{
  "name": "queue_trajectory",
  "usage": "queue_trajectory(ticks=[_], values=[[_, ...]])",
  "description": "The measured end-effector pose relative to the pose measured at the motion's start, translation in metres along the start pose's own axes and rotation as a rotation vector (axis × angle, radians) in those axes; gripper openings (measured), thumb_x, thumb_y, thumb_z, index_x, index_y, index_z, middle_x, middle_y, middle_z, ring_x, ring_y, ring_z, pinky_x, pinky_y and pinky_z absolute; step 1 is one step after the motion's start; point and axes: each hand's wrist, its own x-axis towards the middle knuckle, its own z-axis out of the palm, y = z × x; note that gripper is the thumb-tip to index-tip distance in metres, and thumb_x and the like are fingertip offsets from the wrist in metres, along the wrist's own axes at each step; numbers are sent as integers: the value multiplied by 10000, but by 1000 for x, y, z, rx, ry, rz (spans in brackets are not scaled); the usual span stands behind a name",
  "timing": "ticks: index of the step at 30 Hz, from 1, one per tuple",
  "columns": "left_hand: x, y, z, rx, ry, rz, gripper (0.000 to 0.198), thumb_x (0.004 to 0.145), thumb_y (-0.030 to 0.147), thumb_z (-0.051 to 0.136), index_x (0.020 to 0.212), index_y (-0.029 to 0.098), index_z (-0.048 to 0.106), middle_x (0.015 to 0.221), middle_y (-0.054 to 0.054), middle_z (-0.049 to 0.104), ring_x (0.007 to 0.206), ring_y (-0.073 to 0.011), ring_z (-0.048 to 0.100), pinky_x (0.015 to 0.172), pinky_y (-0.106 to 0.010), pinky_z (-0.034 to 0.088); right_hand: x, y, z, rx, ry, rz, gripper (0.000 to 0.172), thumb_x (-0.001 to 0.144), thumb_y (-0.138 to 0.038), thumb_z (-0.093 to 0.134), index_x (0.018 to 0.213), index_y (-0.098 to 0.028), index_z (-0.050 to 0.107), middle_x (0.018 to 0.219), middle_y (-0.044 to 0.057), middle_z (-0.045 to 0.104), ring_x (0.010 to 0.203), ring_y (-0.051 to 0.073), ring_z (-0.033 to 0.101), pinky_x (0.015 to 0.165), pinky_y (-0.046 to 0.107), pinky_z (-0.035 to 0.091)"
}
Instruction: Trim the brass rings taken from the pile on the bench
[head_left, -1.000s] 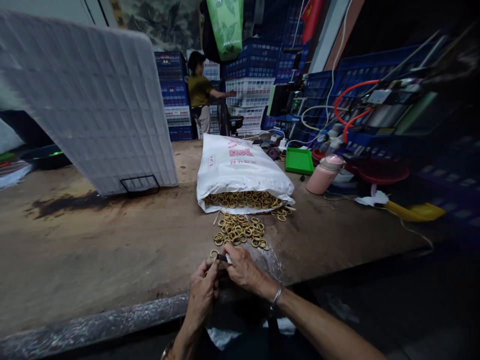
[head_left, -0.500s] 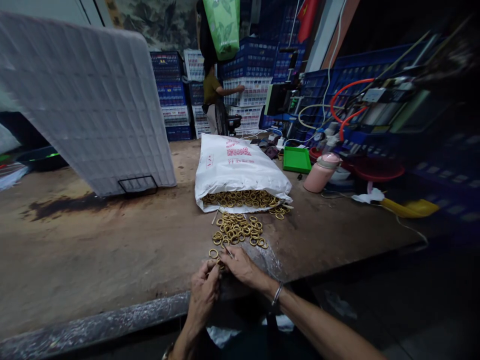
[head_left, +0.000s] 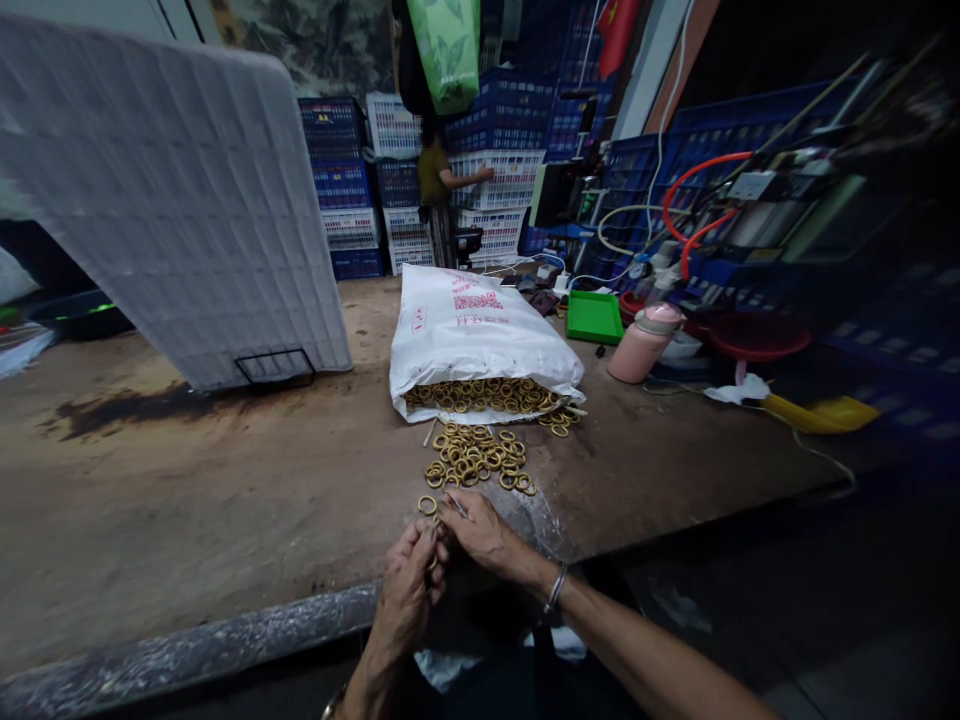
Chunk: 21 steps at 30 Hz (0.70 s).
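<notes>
Near the table's front edge, my left hand (head_left: 409, 582) is closed with a brass-coloured ring (head_left: 432, 563) between its fingers. Just beside it my right hand (head_left: 484, 533) is closed around a slim metal tool (head_left: 457, 507), whose kind I cannot make out; its tip is hidden at the fingers. The two hands nearly touch. A single loose ring (head_left: 427, 505) lies just beyond the fingertips. Farther on, a heap of similar rings (head_left: 472, 458) spreads in front of a white woven sack (head_left: 480, 340), which lies on its side with its mouth towards me and rings inside.
On the left of the table (head_left: 247, 490) stands a tall quilted whitish panel (head_left: 195, 200). To the right are a green tray (head_left: 593, 317), a pink bottle (head_left: 643, 343) and a yellow scoop-like piece (head_left: 825, 415). Behind, a person (head_left: 435, 180) reaches towards stacked crates (head_left: 495, 180).
My left hand has turned slightly and drawn a little apart, and a ring now shows between its fingers. My right hand has barely moved. The person behind has shifted slightly right.
</notes>
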Motion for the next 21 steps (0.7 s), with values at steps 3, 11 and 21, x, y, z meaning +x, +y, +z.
queue_trajectory(ticks=[3,11,21], values=[[0,0,-1,-17,-2,4,300,707,450,576,759,177,462,556,71,467,369,-8,317,350,-126,208,2,1,0,-7,10,-2,282,827,-326,377,600,-172,437,541,-47,437,527,75,393,491,177,303],[1,1,0,27,71,33,346,666,487,598,752,191,442,545,79,473,355,-12,320,338,-123,218,-10,5,-5,-487,-61,-144,162,689,-104,427,789,-176,532,670,2,574,599,109,477,548,206,291],[-7,3,3,184,97,72,368,645,520,595,678,178,463,460,88,433,324,-19,300,317,-133,218,-10,6,-7,-813,-112,-76,258,680,-113,413,910,-157,521,730,54,624,593,135,519,517,238,253]])
